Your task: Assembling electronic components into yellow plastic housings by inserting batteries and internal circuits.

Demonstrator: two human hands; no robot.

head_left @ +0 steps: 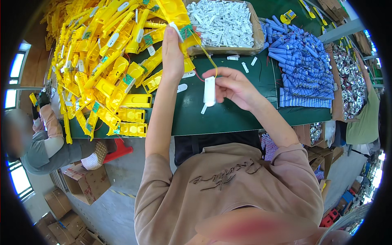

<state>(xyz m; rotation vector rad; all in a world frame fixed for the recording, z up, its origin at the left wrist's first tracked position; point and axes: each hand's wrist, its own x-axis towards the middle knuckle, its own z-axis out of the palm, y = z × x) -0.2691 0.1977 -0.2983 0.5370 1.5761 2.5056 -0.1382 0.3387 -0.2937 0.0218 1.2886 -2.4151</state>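
Yellow shell (176,14): above the tabletop (183,118), gripped in the left hand (173,53), green board (186,31) toward the wearer, perhaps to keep it in sight.
White piece (209,92): pinched by the right hand (233,85) near the shell, probably sparing the thin wires (209,58) a pull.
Heaps: yellow shells (122,81), white parts (220,22) in a carton (258,30), blue cylinders (306,73); seemingly sorted for reach.
Writing: dark script (222,177) on the brown shirt (241,204); reddish print (90,190) on a floor carton (96,177).

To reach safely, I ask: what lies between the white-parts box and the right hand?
In the head view, loose white pieces lie there on the table, with a yellow wire left of them.
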